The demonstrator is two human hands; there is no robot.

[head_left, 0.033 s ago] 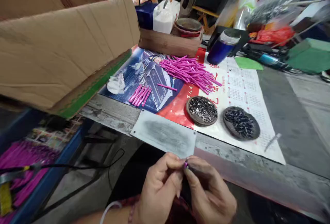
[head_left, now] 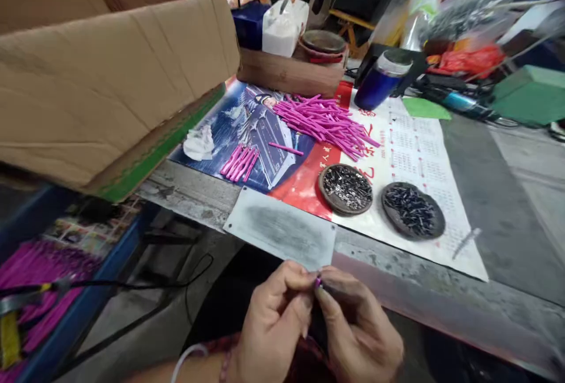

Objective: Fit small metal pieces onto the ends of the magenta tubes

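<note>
Head view, and all eyes go to the small magenta piece [head_left: 318,282], right there between the fingertips, just off the near edge of the workbench [head_left: 189,195]! Left hand [head_left: 276,321] has it pinched between thumb and fingers, right hand [head_left: 359,324] clamps it from the other side, the two hands meeting at the tips; most of the piece is hidden. Just beyond them lies the pale metal plate [head_left: 282,227], dark smudge across its middle, overhanging the bench edge. Further out, two shallow bowls sit on the printed calendar sheet [head_left: 408,153]: the left bowl [head_left: 345,189] full of small metal parts, the right bowl [head_left: 412,210] holding dark, slim pieces. Behind, a big heap of magenta sticks [head_left: 326,124], a lone stick [head_left: 286,149] beside it, and a small magenta cluster [head_left: 240,163] near the crumpled white wad [head_left: 198,143]. Out left looms the open cardboard box [head_left: 119,83]; at the back stands the blue jar [head_left: 379,83].
</note>
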